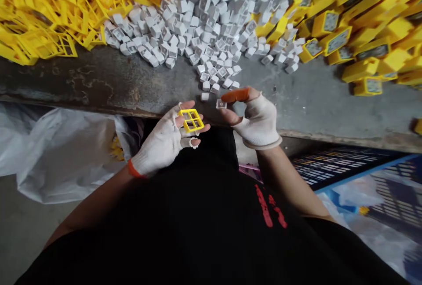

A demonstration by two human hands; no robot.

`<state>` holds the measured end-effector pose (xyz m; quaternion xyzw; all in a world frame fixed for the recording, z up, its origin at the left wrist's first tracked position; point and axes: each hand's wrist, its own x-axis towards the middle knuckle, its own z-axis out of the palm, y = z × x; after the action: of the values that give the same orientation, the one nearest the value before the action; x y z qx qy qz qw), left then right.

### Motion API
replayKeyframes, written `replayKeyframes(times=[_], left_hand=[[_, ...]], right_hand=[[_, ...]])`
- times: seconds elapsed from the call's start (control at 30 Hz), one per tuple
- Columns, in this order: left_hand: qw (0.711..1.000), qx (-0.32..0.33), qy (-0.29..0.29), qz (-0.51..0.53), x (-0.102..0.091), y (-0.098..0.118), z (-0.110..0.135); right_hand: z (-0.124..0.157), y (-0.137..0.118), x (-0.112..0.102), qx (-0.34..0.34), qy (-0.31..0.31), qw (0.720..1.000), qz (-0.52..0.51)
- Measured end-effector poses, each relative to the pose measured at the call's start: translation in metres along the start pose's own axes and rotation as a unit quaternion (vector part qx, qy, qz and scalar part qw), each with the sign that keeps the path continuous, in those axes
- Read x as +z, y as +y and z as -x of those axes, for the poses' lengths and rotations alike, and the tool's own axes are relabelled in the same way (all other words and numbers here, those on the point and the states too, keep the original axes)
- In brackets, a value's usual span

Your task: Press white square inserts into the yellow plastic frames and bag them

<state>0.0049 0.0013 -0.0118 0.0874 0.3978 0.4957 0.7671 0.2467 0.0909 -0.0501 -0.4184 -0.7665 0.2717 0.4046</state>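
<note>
In my gloved left hand (165, 137) I hold a small yellow plastic frame (191, 120) divided into square openings, gripped between thumb and fingers. My right hand (255, 115), in a white fingerless glove with an orange cover on one finger, pinches a small white plastic cap (221, 104) between thumb and forefinger. The cap's hollow side faces me. It is a short gap to the right of the frame, not touching it. Just beyond my hands, loose white caps (214, 74) spill toward the bench's front edge.
A grey workbench (138, 78) carries the large heap of caps. Yellow plastic frames (59, 8) pile up at the left, and yellow block-like pieces (369, 47) at the right. Below are a white sack (72, 153) on the left and a blue plastic crate (365, 170) on the right.
</note>
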Motion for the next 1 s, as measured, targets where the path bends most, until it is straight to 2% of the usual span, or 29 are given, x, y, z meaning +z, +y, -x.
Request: replayKeyframes(times=[0.1,0.17,0.27,0.3,0.33,0.4,0.5,0.6,0.77,0.93,1.0], left_hand=[[0.996,0.022,-0.049,-0.064,-0.007,0.005,0.005],[0.98,0.011,-0.104,-0.168,-0.016,0.014,0.011],[0.91,-0.05,-0.197,-0.362,-0.031,0.035,0.022],[0.889,-0.067,-0.212,-0.4,-0.033,0.04,0.025],[0.882,-0.077,-0.213,-0.413,-0.035,0.044,0.027],[0.911,-0.064,-0.171,-0.37,-0.032,0.045,0.029],[0.975,0.014,-0.063,-0.214,-0.021,0.034,0.025],[0.994,0.046,-0.009,-0.1,-0.006,0.019,0.016],[0.997,-0.004,-0.067,-0.042,0.008,0.003,0.007],[0.995,-0.004,-0.09,-0.039,0.004,-0.006,0.004],[0.996,-0.008,-0.085,-0.039,0.0,-0.007,0.002]], right_hand=[[0.011,-0.015,0.007,0.021,0.028,0.991,-0.127],[0.013,-0.02,0.013,0.032,0.034,0.982,-0.185],[0.013,-0.022,0.017,0.043,0.021,0.975,-0.216],[0.013,-0.021,0.017,0.044,0.015,0.975,-0.217],[0.013,-0.021,0.017,0.043,0.011,0.976,-0.215],[0.013,-0.022,0.015,0.036,0.013,0.977,-0.208],[0.016,-0.026,0.013,0.025,0.023,0.981,-0.192],[0.018,-0.033,0.011,0.0,0.015,0.989,-0.149],[0.018,-0.035,0.011,-0.117,0.031,0.992,-0.04],[0.027,-0.031,0.017,-0.138,0.005,0.989,0.055],[0.03,-0.026,0.014,-0.151,-0.01,0.987,0.058]])
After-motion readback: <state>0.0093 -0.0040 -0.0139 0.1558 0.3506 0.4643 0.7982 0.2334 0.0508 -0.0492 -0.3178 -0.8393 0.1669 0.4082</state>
